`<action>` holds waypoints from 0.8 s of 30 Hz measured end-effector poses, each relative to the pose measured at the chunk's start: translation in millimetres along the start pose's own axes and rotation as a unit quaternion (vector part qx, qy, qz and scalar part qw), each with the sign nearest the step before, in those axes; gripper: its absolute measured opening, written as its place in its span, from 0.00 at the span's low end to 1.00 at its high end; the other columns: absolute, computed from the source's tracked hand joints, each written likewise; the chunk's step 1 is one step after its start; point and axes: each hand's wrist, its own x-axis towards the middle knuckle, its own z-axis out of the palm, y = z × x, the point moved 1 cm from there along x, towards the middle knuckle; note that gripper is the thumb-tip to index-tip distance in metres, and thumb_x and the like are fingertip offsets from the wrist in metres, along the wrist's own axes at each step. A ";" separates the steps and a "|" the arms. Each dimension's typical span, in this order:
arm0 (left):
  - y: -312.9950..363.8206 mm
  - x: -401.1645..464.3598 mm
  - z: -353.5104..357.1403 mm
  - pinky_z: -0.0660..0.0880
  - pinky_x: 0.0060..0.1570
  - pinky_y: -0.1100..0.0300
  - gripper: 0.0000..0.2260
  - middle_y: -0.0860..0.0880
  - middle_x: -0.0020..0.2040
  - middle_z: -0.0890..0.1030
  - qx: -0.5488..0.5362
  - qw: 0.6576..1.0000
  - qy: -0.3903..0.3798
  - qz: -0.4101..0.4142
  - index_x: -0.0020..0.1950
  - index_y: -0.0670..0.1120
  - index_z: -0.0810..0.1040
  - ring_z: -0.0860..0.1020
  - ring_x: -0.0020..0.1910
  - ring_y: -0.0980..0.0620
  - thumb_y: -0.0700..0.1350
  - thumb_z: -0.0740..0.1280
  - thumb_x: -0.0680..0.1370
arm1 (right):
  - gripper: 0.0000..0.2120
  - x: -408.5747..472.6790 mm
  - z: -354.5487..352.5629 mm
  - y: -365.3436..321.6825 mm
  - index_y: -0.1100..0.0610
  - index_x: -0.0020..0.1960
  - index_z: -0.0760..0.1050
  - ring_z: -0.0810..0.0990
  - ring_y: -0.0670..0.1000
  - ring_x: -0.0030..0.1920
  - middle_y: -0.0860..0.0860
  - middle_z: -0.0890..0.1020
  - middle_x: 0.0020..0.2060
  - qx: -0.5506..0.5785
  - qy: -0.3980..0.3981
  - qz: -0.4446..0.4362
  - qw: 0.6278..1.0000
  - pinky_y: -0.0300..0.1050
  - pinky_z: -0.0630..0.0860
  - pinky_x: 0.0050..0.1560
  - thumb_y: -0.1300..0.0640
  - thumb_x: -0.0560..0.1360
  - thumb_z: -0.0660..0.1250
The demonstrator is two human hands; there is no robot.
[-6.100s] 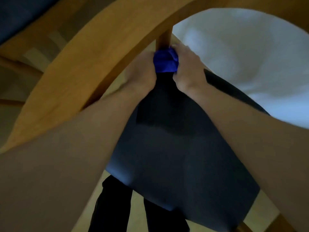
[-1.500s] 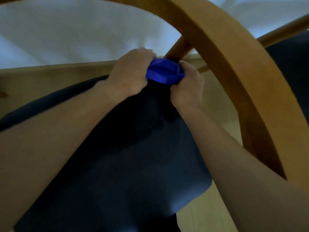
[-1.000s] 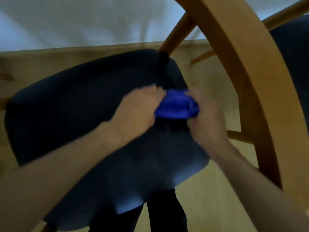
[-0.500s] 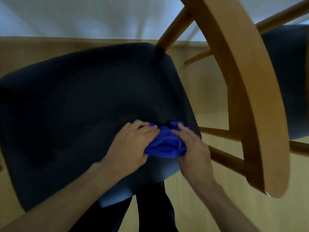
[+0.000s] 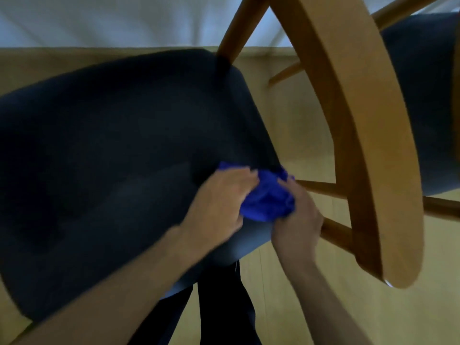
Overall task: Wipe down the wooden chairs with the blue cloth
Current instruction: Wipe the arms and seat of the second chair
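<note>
Head view: both hands have the blue cloth point(image 5: 267, 197) bunched between them, left hand point(image 5: 219, 207) and right hand point(image 5: 297, 215) each clutching a side, right at the dark seat point(image 5: 112, 158)'s edge toward 4 o'clock. Curved wooden backrest point(image 5: 356, 135) sits at 3 o'clock (bare floor point(image 5: 293, 125) between it and the seat).

No text, label, brand, number or sign is showing legibly anywhere in this view.
</note>
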 end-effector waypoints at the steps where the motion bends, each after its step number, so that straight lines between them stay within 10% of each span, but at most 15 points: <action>1: 5.1 -16.8 6.5 0.65 0.69 0.51 0.29 0.41 0.65 0.77 -0.007 0.999 -0.045 -0.008 0.65 0.37 0.77 0.75 0.66 0.42 0.30 0.71 0.63 | 0.16 -15.3 -5.7 8.9 0.56 0.62 0.77 0.72 0.24 0.48 0.44 0.79 0.56 0.002 -0.023 0.021 1.000 0.20 0.67 0.49 0.69 0.80 0.59; 3: 5.7 -34.2 8.2 0.62 0.70 0.58 0.29 0.46 0.67 0.76 -0.020 0.996 -0.085 -0.025 0.68 0.41 0.75 0.73 0.68 0.48 0.31 0.70 0.66 | 0.20 -27.5 -10.1 7.5 0.53 0.63 0.77 0.67 0.19 0.52 0.47 0.76 0.64 -0.037 -0.070 0.037 0.996 0.16 0.62 0.51 0.72 0.78 0.61; 8: -18.8 15.0 -54.3 0.70 0.65 0.42 0.30 0.38 0.64 0.77 0.042 0.998 0.026 -0.028 0.66 0.35 0.75 0.76 0.64 0.38 0.29 0.72 0.64 | 0.18 24.9 3.4 -66.9 0.41 0.54 0.73 0.76 0.44 0.61 0.46 0.79 0.59 -0.004 -0.027 -0.128 0.991 0.49 0.71 0.68 0.65 0.78 0.64; 13: -64.3 122.0 -116.8 0.70 0.61 0.47 0.18 0.43 0.61 0.76 0.163 0.976 0.110 -0.088 0.66 0.46 0.72 0.74 0.60 0.41 0.39 0.64 0.76 | 0.12 133.0 47.1 -148.2 0.49 0.45 0.76 0.77 0.39 0.40 0.46 0.79 0.40 0.028 -0.046 -0.173 0.983 0.34 0.72 0.44 0.60 0.82 0.57; 17: -66.2 87.9 -91.5 0.62 0.70 0.48 0.27 0.42 0.69 0.72 0.133 0.984 0.092 -0.071 0.72 0.42 0.69 0.68 0.71 0.41 0.34 0.68 0.73 | 0.10 98.1 50.5 -116.7 0.56 0.51 0.78 0.76 0.40 0.44 0.47 0.80 0.43 -0.019 -0.011 -0.230 0.973 0.29 0.70 0.47 0.65 0.80 0.59; 20: -47.4 25.0 -61.0 0.64 0.69 0.46 0.28 0.39 0.67 0.75 0.075 0.994 0.067 -0.034 0.67 0.36 0.74 0.69 0.70 0.38 0.28 0.69 0.67 | 0.16 41.3 35.3 -67.2 0.55 0.65 0.77 0.73 0.44 0.64 0.49 0.78 0.63 -0.124 -0.045 -0.240 0.962 0.41 0.67 0.69 0.65 0.78 0.65; 24: -29.1 -43.6 -30.1 0.65 0.68 0.51 0.33 0.45 0.66 0.77 0.040 0.997 -0.009 -0.060 0.67 0.40 0.76 0.71 0.69 0.44 0.28 0.73 0.61 | 0.26 -17.8 27.5 -27.9 0.48 0.73 0.68 0.64 0.47 0.70 0.44 0.67 0.74 -0.269 -0.125 -0.188 0.936 0.40 0.64 0.71 0.60 0.76 0.68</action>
